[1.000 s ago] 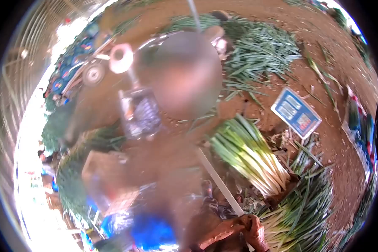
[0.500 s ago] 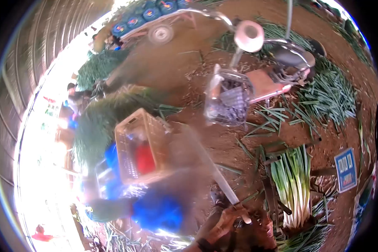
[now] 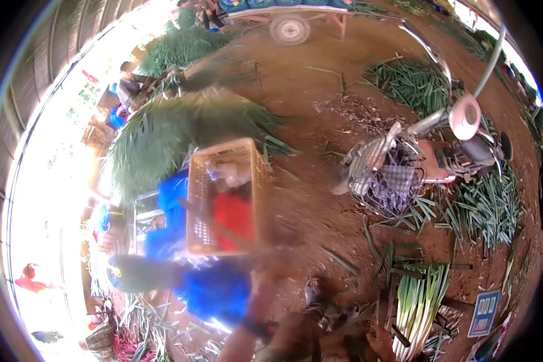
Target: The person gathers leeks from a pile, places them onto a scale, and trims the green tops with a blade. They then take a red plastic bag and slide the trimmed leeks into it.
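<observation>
Head view shows a long thin stick or blade [image 3: 214, 222], smeared by motion blur, lying across the front of an orange plastic crate [image 3: 223, 196]. Its long axis runs diagonally, from the upper left near the crate's left wall down to the lower right, toward a blurred hand [image 3: 270, 265] that is raised at the bottom centre. It looks dark and narrow; the blur hides its surface, and whether it is a knife or a plain stick cannot be told. That raised hand, with a dark band at the wrist [image 3: 256, 329], seems to be gripping the lower end, though which hand it is and how tightly it closes cannot be told. A second hand [image 3: 383, 344] shows at the bottom edge, brownish and soiled, just beside a tied bundle of spring onions [image 3: 419, 301]; whether it is clenched or slack cannot be told either.

The crate stands upright on reddish earth [image 3: 320, 120] and holds something red [image 3: 232, 217] and pale wrapped items. Blue plastic things [image 3: 214, 289] sit just below and left of it. Behind it lies a big heap of green onion leaves [image 3: 169, 133]. The spring onion bundle lies with white stalks toward the bottom and green tops upward. A blue card [image 3: 484, 314] lies just right of it. A motorbike with a wire basket [image 3: 389, 181] and a round mirror [image 3: 466, 116] stands at right, with loose green leaves [image 3: 489, 205] beside it. A wheeled cart [image 3: 289, 27] stands at the top.
</observation>
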The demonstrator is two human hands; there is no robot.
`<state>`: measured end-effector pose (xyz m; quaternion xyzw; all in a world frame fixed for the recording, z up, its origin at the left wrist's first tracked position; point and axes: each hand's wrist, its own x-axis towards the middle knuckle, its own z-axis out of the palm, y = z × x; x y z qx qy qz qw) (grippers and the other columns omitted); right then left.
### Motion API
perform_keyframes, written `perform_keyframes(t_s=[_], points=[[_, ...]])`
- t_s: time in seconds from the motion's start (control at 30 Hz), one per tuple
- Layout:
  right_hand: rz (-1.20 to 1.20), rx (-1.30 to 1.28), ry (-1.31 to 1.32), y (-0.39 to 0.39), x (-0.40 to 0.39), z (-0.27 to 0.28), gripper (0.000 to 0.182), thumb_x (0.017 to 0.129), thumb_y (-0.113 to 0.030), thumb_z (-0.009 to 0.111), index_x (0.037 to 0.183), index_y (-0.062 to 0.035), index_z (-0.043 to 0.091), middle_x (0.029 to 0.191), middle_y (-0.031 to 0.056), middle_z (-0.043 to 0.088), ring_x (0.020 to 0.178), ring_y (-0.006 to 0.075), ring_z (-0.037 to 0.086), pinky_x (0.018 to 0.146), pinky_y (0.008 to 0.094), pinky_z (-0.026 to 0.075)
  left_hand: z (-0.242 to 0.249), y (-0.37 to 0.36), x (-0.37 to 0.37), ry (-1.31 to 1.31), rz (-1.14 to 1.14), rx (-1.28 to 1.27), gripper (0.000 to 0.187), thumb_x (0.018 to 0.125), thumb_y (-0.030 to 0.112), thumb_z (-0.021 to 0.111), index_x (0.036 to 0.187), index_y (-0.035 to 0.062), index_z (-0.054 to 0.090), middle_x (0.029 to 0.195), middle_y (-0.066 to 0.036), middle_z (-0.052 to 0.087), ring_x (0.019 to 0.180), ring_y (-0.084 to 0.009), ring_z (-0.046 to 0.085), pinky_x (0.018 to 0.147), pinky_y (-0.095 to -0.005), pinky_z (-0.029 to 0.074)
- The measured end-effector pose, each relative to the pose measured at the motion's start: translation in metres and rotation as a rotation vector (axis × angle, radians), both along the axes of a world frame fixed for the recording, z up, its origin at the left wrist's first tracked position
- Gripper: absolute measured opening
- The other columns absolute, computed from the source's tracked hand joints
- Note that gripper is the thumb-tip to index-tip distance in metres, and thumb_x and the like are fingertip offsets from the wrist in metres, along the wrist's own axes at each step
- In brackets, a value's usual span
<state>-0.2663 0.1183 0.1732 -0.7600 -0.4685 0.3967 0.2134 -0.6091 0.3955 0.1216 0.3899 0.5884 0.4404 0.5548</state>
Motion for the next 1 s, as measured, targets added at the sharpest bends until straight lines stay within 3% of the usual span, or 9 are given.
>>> perform_keyframes(t_s=[0.17,0.2,0.33,0.47,0.63,0.73,0.83,0.93,1.0], points=[[0.13,-0.167,-0.067,-0.028,0.061,-0.08,0.034,0.09,-0.019,0.07,0.117,0.0009,0.067,0.094,0.0212,0.073,0.087,0.0323,0.073,0.074,0.0432,0.058,0.025,0.027,-0.026,0.043,0.0,0.032,0.017,0.097,0.013,0.067,0.103,-0.0034,0.069,0.097,-0.011,0.074,0.082,-0.0221,0.072,0.076,-0.032,0.058],[0.204,-0.612,-0.091,0.017,0.049,-0.029,0.06,0.108,-0.05,0.045,0.149,-0.006,0.048,0.134,0.0173,0.066,0.108,0.0321,0.069,0.09,0.0461,0.055,0.036,0.032,-0.025,0.057,-0.019,0.081,0.017,0.097,0.012,0.067,0.101,-0.0037,0.069,0.097,-0.012,0.074,0.083,-0.0228,0.072,0.076,-0.0323,0.058],[0.06,-0.493,0.043,0.031,0.067,-0.053,0.056,0.106,-0.046,0.048,0.143,-0.0047,0.051,0.128,0.0176,0.067,0.104,0.0318,0.069,0.087,0.0454,0.056,0.055,0.056,-0.025,-0.041,0.017,0.1,0.017,0.097,0.012,0.067,0.1,-0.0046,0.069,0.094,-0.012,0.073,0.083,-0.024,0.071,0.076,-0.0336,0.058],[0.022,-0.491,0.075,0.047,0.08,-0.063,0.052,0.103,-0.042,0.052,0.138,-0.0034,0.054,0.122,0.018,0.068,0.101,0.0314,0.07,0.085,0.0448,0.056,0.041,0.079,-0.027,0.173,0.076,0.067,0.017,0.097,0.011,0.069,0.101,-0.005,0.07,0.096,-0.012,0.072,0.084,-0.0247,0.07,0.078,-0.0355,0.057],[-0.043,-0.508,0.084,0.065,0.083,-0.066,0.047,0.1,-0.037,0.056,0.131,-0.0018,0.058,0.114,0.0184,0.069,0.097,0.031,0.071,0.082,0.0439,0.056,0.048,0.13,-0.038,-0.419,0.187,-0.026,0.016,0.098,0.01,0.068,0.103,-0.0046,0.069,0.099,-0.014,0.072,0.091,-0.0253,0.07,0.081,-0.0348,0.057],[-0.077,-0.543,0.083,0.075,0.074,-0.065,0.044,0.098,-0.034,0.058,0.127,-0.0008,0.06,0.11,0.0187,0.07,0.094,0.0307,0.071,0.08,0.0434,0.056,0.011,0.175,-0.059,-0.417,0.239,-0.13,0.016,0.1,0.012,0.066,0.104,-0.003,0.069,0.099,-0.013,0.072,0.089,-0.0236,0.069,0.079,-0.034,0.056],[-0.094,-0.591,0.088,0.088,0.049,-0.065,0.041,0.096,-0.031,0.061,0.123,0.0002,0.062,0.105,0.0189,0.07,0.091,0.0305,0.071,0.078,0.0429,0.056,0.047,0.214,-0.042,-0.447,0.295,-0.327,0.016,0.101,0.014,0.065,0.105,-0.0009,0.069,0.098,-0.011,0.072,0.086,-0.0211,0.068,0.077,-0.0333,0.055],[-0.094,-0.637,0.104,0.107,0.016,-0.06,0.038,0.095,-0.028,0.063,0.119,0.0012,0.064,0.101,0.0192,0.071,0.089,0.0302,0.072,0.076,0.0423,0.057,0.002,0.225,-0.039,-0.292,0.053,-0.006,0.025,0.102,0.022,0.063,0.107,-0.001,0.069,0.091,-0.008,0.07,0.078,-0.0163,0.066,0.067,-0.0301,0.053],[-0.093,-0.66,0.115,0.126,-0.005,-0.056,0.036,0.093,-0.026,0.065,0.117,0.0018,0.066,0.098,0.0194,0.072,0.087,0.0301,0.072,0.075,0.042,0.057,-0.022,0.241,-0.043,-0.276,0.06,-0.196,0.027,0.101,0.023,0.06,0.108,-0.0013,0.068,0.086,-0.008,0.069,0.072,-0.0146,0.065,0.063,-0.0297,0.054]])
